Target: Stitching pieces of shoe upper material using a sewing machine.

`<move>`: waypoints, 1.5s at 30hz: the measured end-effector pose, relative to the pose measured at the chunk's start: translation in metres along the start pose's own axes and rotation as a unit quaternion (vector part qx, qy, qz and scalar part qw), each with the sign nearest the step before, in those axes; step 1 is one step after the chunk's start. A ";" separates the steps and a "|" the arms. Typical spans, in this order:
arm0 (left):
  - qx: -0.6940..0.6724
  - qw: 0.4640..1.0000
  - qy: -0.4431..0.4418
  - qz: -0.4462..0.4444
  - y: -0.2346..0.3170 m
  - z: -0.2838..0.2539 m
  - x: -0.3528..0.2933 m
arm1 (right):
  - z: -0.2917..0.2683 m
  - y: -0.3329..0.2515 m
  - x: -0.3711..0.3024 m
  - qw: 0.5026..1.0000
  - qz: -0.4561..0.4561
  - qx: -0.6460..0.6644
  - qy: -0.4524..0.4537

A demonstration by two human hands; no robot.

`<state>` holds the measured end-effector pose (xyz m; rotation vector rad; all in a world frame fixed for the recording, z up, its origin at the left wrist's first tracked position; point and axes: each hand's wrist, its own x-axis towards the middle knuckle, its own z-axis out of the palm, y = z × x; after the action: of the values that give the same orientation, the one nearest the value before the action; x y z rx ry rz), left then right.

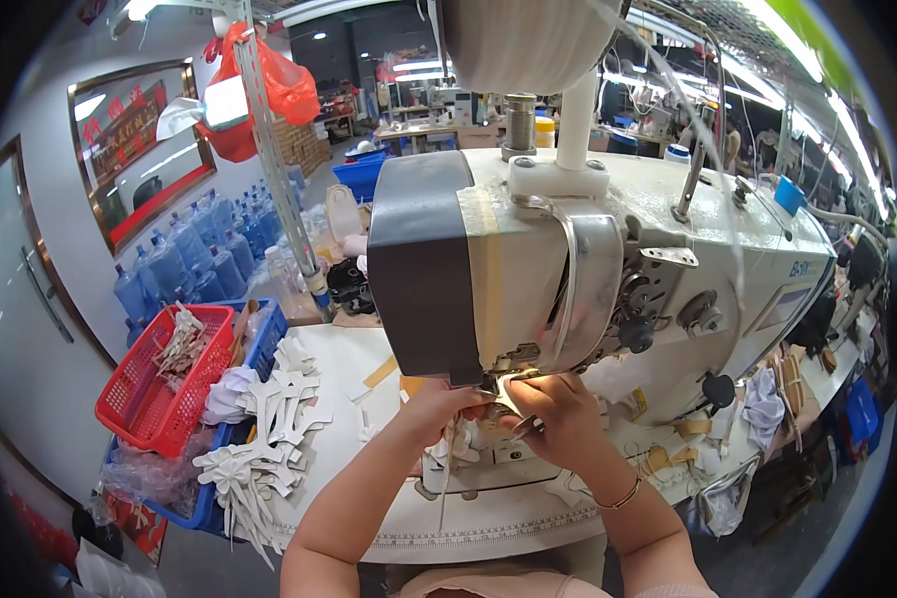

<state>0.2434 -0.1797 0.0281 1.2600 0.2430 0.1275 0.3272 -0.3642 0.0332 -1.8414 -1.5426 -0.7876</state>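
Both hands meet under the needle area of a white and grey sewing machine [419, 259]. My left hand [441, 409] is closed, its fingertips pinching a narrow white strap piece [448, 463] whose tail hangs toward the table's front edge. Curled just right of the needle, my right hand [560, 417] has a small dark metal tool [530, 426] sticking out from its fingers; its exact kind is not clear. The machine's lamp lights the fingertips. The machine head and the fingers hide the needle and the part of the strap beneath it.
Left on the white table lies a pile of cut white strap pieces [269, 424]. Beside it, a red basket [120, 399] rests on a blue crate [204, 513]. White and tan scraps [668, 458] lie to the right. A large thread cone [528, 45] hangs above the machine.
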 end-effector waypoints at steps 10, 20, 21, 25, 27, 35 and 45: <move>-0.020 1.000 0.018 0.017 -0.009 -0.004 0.007 | 0.010 -0.001 -0.002 0.999 0.012 -0.048 0.018; -0.001 1.000 -0.014 0.018 -0.020 -0.014 0.016 | 0.015 -0.005 -0.003 0.997 0.010 -0.062 0.054; 0.001 1.000 -0.011 0.017 -0.018 -0.013 0.014 | 0.015 -0.006 -0.003 0.997 0.018 -0.061 0.049; -0.002 1.000 0.012 0.007 -0.011 -0.005 0.007 | 0.012 0.003 -0.004 0.998 0.026 -0.048 0.010; -0.015 1.000 0.011 0.019 -0.011 -0.005 0.007 | 0.011 0.002 -0.002 0.998 0.016 -0.054 0.018; 0.001 0.999 -0.037 -0.014 -0.005 -0.018 0.014 | 0.018 -0.003 -0.001 0.996 -0.019 -0.063 0.063; 0.063 0.998 -0.005 -0.013 -0.005 -0.008 -0.012 | 0.008 0.018 0.010 0.962 0.192 0.123 -0.151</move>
<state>0.2293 -0.1762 0.0227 1.3818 0.2620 0.0849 0.3467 -0.3548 0.0342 -2.0434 -1.3201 -0.1329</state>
